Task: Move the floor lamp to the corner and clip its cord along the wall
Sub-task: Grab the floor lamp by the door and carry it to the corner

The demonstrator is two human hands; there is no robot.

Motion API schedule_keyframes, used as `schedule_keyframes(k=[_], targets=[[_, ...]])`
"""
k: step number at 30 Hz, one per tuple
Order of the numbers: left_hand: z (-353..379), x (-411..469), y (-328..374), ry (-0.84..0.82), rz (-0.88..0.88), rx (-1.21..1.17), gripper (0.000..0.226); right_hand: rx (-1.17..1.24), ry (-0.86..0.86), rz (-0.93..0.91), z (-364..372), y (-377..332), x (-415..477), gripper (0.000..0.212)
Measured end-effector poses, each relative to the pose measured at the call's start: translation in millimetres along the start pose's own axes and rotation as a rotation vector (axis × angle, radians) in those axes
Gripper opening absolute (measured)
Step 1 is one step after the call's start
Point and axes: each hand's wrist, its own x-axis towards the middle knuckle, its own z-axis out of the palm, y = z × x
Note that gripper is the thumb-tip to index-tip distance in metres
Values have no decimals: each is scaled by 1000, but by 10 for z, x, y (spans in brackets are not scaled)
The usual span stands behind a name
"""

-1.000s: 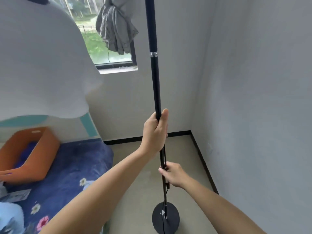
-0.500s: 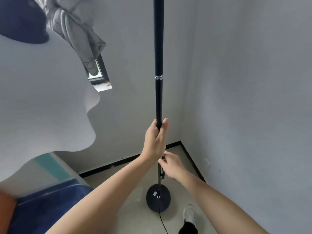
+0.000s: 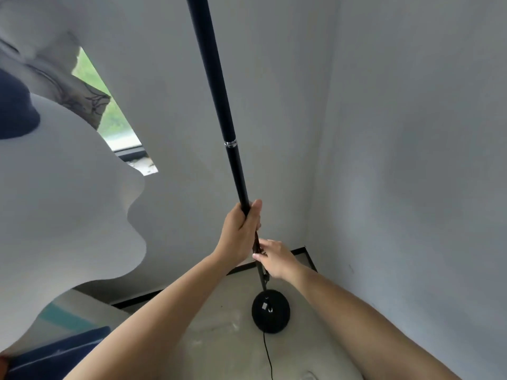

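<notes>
The floor lamp has a thin black pole (image 3: 219, 105) with a silver ring and a round black base (image 3: 270, 311) close to the room's corner; I cannot tell if the base touches the floor. The pole leans to the upper left. My left hand (image 3: 241, 231) is wrapped around the pole at mid height. My right hand (image 3: 274, 257) grips the pole just below it. The black cord (image 3: 267, 355) runs from the base toward me across the floor. The lamp's large white shade (image 3: 60, 187) fills the left of the view.
Two grey walls meet at the corner (image 3: 310, 242) with a black skirting strip (image 3: 308, 256) along the floor. A window (image 3: 115, 124) with cloth hanging by it is at the left. A blue bed edge (image 3: 55, 352) lies at the lower left.
The lamp has come nearer the corner, its base now closer to the skirting. The pole has tilted to the left. My right hand has slid up to just under my left hand.
</notes>
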Motion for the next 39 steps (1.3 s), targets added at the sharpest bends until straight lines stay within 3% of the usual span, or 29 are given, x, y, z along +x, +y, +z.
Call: schedule_keyframes(k=[9, 17, 22, 31, 39], targets=[[117, 919, -227, -208, 8, 46, 33, 36, 144, 216, -187, 198, 667, 7], [189, 1493, -352, -375, 59, 107, 36, 79, 303, 328, -345, 170, 890, 18], [226, 1661, -492, -334, 59, 79, 40, 50, 343, 324, -390, 179, 814, 33], [144, 1776, -605, -259, -15, 66, 46, -8, 321, 319, -360, 358, 456, 33], [255, 1679, -600, -265, -10, 68, 35, -53, 341, 364, -445, 638, 62, 35]])
